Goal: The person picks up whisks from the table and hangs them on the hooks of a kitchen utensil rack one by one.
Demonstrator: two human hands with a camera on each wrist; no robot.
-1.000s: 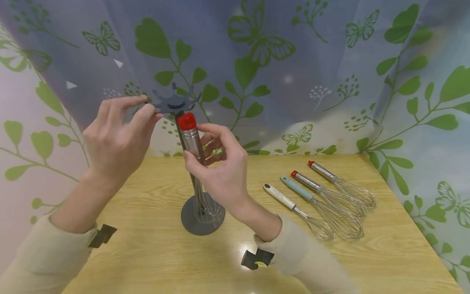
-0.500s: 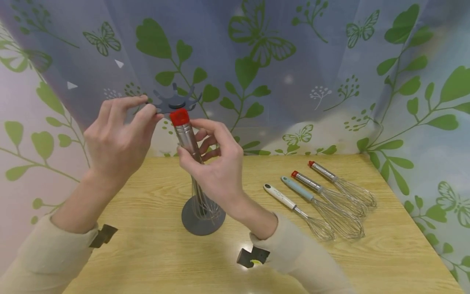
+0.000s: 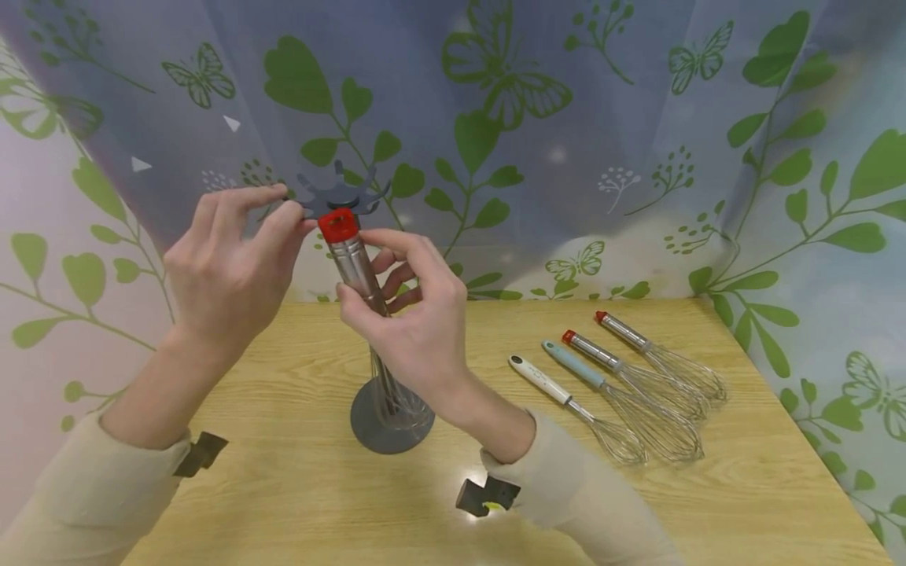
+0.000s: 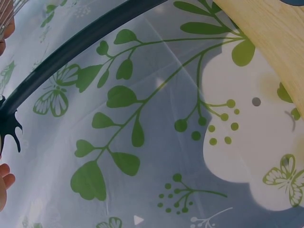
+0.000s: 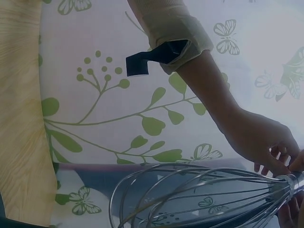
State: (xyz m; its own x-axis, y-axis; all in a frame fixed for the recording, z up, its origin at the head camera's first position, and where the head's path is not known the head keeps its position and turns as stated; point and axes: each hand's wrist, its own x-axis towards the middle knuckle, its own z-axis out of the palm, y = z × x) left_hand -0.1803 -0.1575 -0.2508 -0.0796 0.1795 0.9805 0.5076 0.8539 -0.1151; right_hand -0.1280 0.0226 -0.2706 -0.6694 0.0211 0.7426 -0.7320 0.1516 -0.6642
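Note:
A dark utensil stand (image 3: 343,196) rises from a round base, its top ringed with hooks. My left hand (image 3: 230,251) pinches one of those hooks between thumb and fingers, on the left side. In my right hand (image 3: 418,310) I grip a whisk (image 3: 356,266) by its steel handle; its red end cap points up and overlaps the front of the hook ring in the head view. The whisk's wire loops hang down before the pole, over the base. From the right wrist, the wire loops (image 5: 190,192) fill the lower part. The left wrist view shows the stand's pole (image 4: 85,40).
To the right on the wooden table (image 3: 283,503) lie several whisks side by side: a white-handled whisk (image 3: 538,377), a light-blue-handled whisk (image 3: 572,362) and two steel whisks with red caps (image 3: 593,348). A patterned curtain (image 3: 538,196) hangs behind the table.
My right hand has shifted the whisk left, so its red cap now stands before the left part of the hook ring. My left hand has kept its pinch on the hook.

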